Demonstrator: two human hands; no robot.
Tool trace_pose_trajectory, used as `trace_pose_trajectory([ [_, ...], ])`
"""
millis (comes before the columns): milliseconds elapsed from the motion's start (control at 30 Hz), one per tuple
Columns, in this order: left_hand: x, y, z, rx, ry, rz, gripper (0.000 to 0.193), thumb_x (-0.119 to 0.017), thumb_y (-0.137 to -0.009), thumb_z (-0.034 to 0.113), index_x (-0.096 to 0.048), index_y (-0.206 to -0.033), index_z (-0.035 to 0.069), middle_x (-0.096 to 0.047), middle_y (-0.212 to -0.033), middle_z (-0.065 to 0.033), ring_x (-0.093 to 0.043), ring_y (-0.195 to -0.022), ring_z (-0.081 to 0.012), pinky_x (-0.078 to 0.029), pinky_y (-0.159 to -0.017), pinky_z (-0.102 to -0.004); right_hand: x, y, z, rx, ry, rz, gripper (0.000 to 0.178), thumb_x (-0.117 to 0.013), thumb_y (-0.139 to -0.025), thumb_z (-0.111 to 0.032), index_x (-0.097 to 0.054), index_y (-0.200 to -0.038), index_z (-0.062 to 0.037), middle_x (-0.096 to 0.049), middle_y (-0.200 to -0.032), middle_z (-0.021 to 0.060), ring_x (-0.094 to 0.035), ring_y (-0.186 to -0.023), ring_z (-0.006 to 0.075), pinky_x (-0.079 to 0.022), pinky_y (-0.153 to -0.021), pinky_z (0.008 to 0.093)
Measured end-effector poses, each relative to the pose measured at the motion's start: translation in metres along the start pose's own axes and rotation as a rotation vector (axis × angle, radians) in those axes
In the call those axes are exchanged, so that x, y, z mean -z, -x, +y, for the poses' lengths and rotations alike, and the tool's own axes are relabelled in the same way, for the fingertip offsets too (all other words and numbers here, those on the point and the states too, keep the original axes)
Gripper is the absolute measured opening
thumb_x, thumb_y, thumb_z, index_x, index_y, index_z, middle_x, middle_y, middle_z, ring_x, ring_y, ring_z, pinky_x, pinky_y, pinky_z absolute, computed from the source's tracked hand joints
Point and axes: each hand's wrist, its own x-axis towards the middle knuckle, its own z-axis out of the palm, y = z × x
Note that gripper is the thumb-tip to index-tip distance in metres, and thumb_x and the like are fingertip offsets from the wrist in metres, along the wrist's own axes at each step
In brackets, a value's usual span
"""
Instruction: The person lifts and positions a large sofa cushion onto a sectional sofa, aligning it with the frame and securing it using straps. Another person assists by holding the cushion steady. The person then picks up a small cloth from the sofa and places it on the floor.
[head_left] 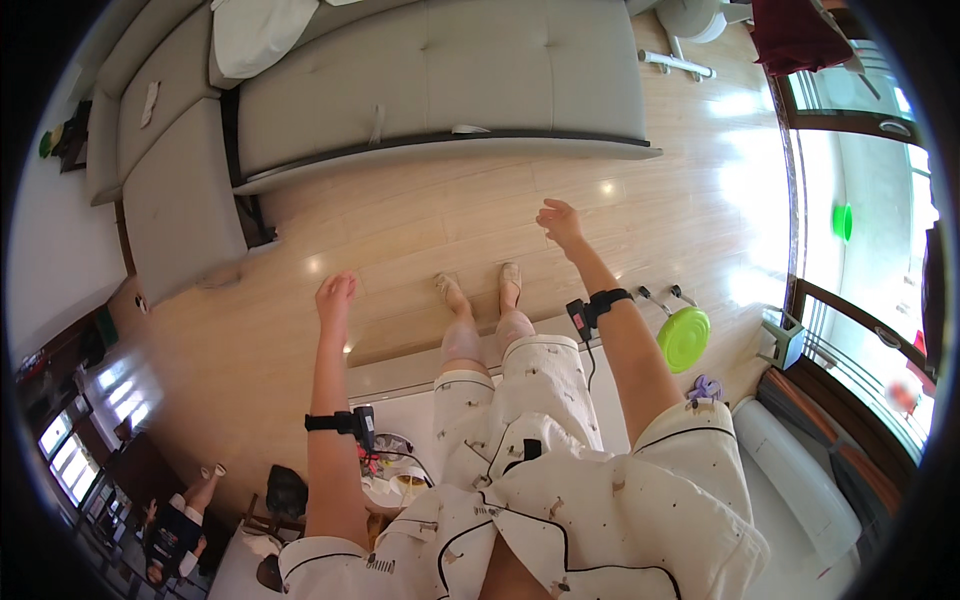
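Observation:
My left hand [337,291] is held out over the wooden floor [420,215], its fingers loosely bent, with nothing visible in it. Farther forward and to the right, my right hand [561,224] hangs in the air with its fingers apart and partly curled; it holds nothing. Neither hand touches anything. Each forearm wears a black strap with a small device, the left strap [335,422] and the right strap [607,301], both trailing a cable. My feet, in light shoes [510,275], show between the hands.
A grey sofa [480,80] spans the far side. To the right are a round lime-green seat [684,339], purple slippers [706,387], a white roll [800,480] and glass doors [860,330]. Bowls [405,485] sit by my left elbow. Another person [178,535] is at the lower left.

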Motion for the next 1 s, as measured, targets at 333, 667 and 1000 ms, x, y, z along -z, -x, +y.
trace_pose_trajectory([
  [333,-0.123,-0.161,-0.03,-0.206,-0.632,-0.186,0.031,-0.064,-0.09,0.02,-0.063,-0.114,0.001,-0.066,-0.111,-0.0117,-0.062,-0.106,-0.0228,-0.049,-0.094,-0.0345,0.021,-0.087,0.057,-0.11,-0.053,0.074,0.057,-0.072,-0.082,-0.013,-0.051,-0.134,-0.0031,-0.067,-0.113,0.0137,-0.064,-0.101,0.0221,-0.052,-0.085,0.0341],
  [667,-0.31,-0.345,-0.063,-0.718,-1.643,-0.097,0.073,-0.075,-0.074,0.019,-0.043,-0.135,-0.003,-0.046,-0.139,-0.0223,-0.044,-0.13,-0.0348,-0.034,-0.112,-0.0424,0.077,-0.318,0.078,-0.331,-0.216,0.231,0.111,-0.077,-0.079,-0.044,-0.007,-0.15,0.0045,-0.059,-0.115,0.0213,-0.064,-0.08,0.0246,-0.057,-0.064,0.0368],
  [1000,-0.385,-0.401,-0.084,-0.61,-1.559,-0.037,0.054,-0.086,-0.053,0.012,-0.065,-0.101,-0.001,-0.063,-0.097,-0.0146,-0.057,-0.097,-0.0358,-0.046,-0.088,-0.0479,0.09,-0.401,0.083,-0.44,-0.595,0.569,0.118,-0.081,-0.073,-0.024,0.007,-0.144,0.0084,-0.041,-0.134,0.0251,-0.061,-0.102,0.033,-0.063,-0.06,0.0428],
])
